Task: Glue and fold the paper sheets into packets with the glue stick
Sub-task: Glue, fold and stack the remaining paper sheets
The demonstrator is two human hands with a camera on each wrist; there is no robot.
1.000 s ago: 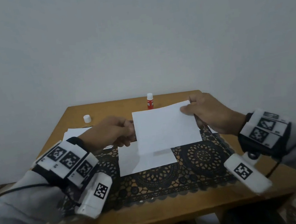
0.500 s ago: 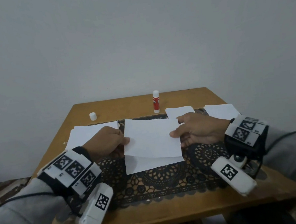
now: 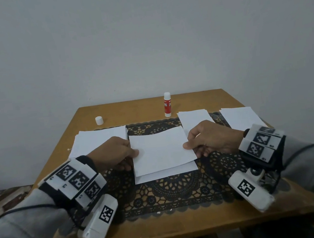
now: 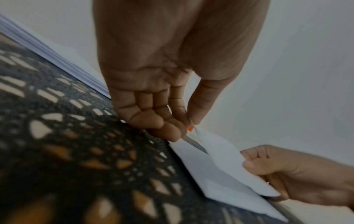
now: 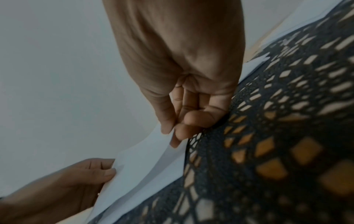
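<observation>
Left hand (image 3: 115, 154) and right hand (image 3: 211, 142) each pinch a side edge of the white paper sheet (image 3: 161, 151), frame centre; red-white glue stick (image 3: 167, 104) stands upright behind it, nearer the right hand.

A wooden counter (image 3: 156, 235) stands against a plain pale wall (image 3: 144, 38). A black lace mat (image 3: 171, 193) with round openwork patterns covers the counter's middle, its scalloped border near the front edge, bare wood showing at the back and both sides.
</observation>
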